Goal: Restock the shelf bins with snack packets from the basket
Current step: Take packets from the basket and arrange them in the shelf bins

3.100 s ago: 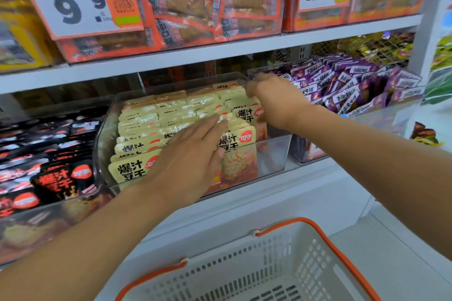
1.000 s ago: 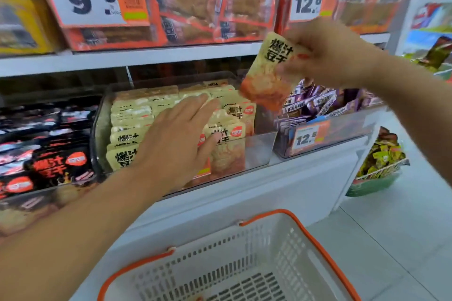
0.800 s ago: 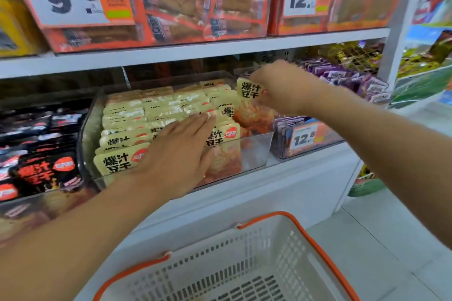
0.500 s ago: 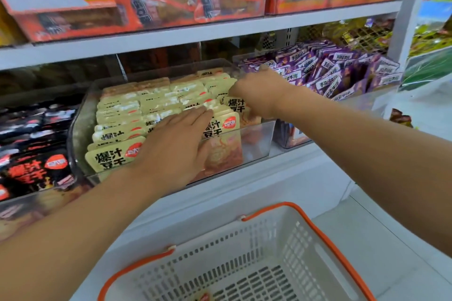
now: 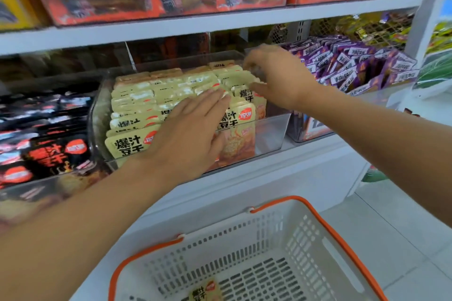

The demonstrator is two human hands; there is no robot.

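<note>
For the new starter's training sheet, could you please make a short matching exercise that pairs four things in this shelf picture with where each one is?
Things:
1. purple packets
2. black packets
3. left hand
4. white basket

Places:
A. below the shelf, in front of the person
B. flat on the yellow packets in the clear middle bin
C. in the bin right of the middle bin
D. in the bin left of the middle bin

Pairs: 1-C, 2-D, 3-B, 4-A
</note>
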